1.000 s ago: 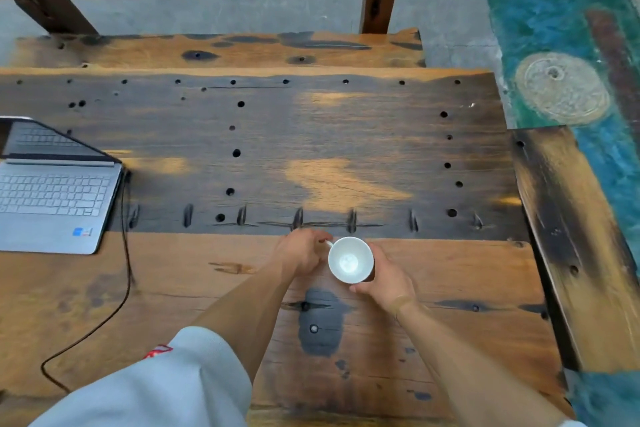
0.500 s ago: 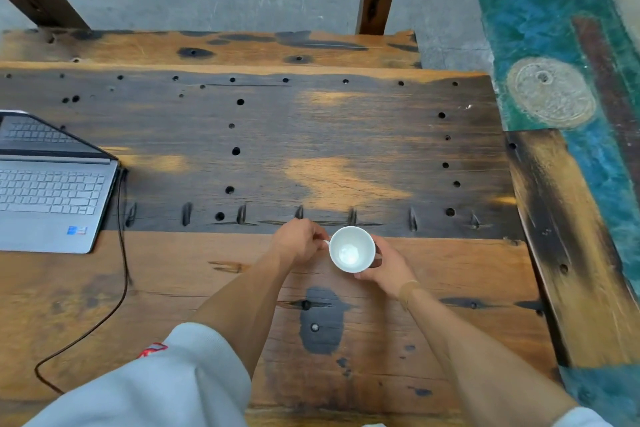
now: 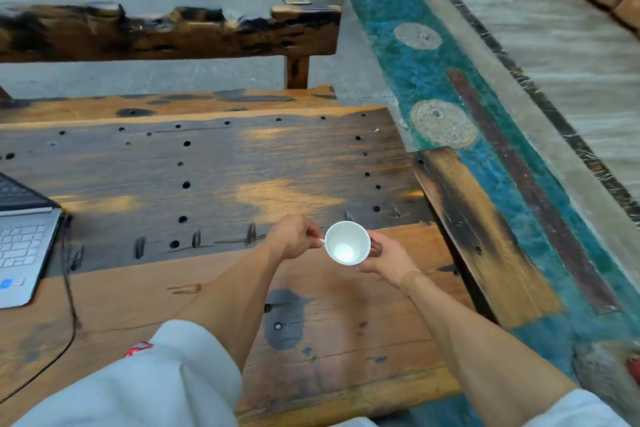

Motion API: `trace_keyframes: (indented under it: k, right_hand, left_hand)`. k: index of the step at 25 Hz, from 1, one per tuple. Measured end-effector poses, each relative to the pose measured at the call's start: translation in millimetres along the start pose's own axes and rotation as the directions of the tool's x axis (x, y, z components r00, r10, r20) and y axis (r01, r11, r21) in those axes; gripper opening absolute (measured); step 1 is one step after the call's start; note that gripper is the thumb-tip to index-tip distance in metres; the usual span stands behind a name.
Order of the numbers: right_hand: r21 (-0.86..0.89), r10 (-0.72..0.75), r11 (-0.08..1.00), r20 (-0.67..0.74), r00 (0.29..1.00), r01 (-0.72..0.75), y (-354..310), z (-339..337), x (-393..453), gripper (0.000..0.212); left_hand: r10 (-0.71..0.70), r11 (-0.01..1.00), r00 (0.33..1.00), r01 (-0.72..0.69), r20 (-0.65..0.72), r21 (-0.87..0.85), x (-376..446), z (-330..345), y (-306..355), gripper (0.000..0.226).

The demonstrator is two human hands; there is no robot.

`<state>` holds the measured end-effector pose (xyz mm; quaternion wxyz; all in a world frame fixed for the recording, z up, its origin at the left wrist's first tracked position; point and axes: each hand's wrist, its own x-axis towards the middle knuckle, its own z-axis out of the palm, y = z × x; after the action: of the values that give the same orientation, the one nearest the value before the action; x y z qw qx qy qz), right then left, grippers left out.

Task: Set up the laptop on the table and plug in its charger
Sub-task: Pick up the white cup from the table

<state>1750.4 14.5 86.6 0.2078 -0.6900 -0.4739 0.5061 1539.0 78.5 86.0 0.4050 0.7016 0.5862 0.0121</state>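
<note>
Presently, both hands hold a white cup [image 3: 347, 242] over the table [image 3: 207, 166] near its right edge: left hand [image 3: 294, 236] pinches the handle, right hand [image 3: 384, 255] cradles its side. Open laptop [image 3: 20, 246] sits at the left edge, cable [image 3: 69, 288] alongside.

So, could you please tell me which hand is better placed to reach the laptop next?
Left. The left hand pinches the cup handle on the laptop side; the right hand is farther away.
</note>
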Motion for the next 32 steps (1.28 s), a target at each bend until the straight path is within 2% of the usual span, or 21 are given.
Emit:
trace_keyframes:
  k: [10, 18, 23, 26, 32]
  right_hand:
    - [-0.073, -0.062, 0.995, 0.026, 0.998, 0.064, 59, -132, -30, 0.083]
    - [-0.191, -0.067, 0.976, 0.195, 0.979, 0.105, 131, -231, -24, 0.08]
    - [-0.228, -0.036, 0.968, 0.271, 0.962, 0.1, 170, -254, -30, 0.083]
    - [-0.237, -0.021, 0.967, 0.298, 0.954, 0.095, 193, -256, -39, 0.083]
    - [-0.358, 0.023, 0.931, 0.252, 0.967, 0.072, 227, -241, -55, 0.082]
  left_hand:
    - [0.045, 0.999, 0.999, -0.045, -0.007, 0.002, 6, 74, 120, 0.021]
    - [-0.057, 0.991, 0.998, 0.052, -0.034, -0.124, 2, 160, 200, 0.015]
    - [-0.14, 0.978, 0.99, 0.133, -0.032, -0.161, -8, 205, 220, 0.016]
    - [-0.179, 0.971, 0.984, 0.18, 0.021, -0.158, -11, 229, 222, 0.018]
    - [-0.226, 0.961, 0.971, 0.235, 0.076, -0.147, -20, 269, 206, 0.02]
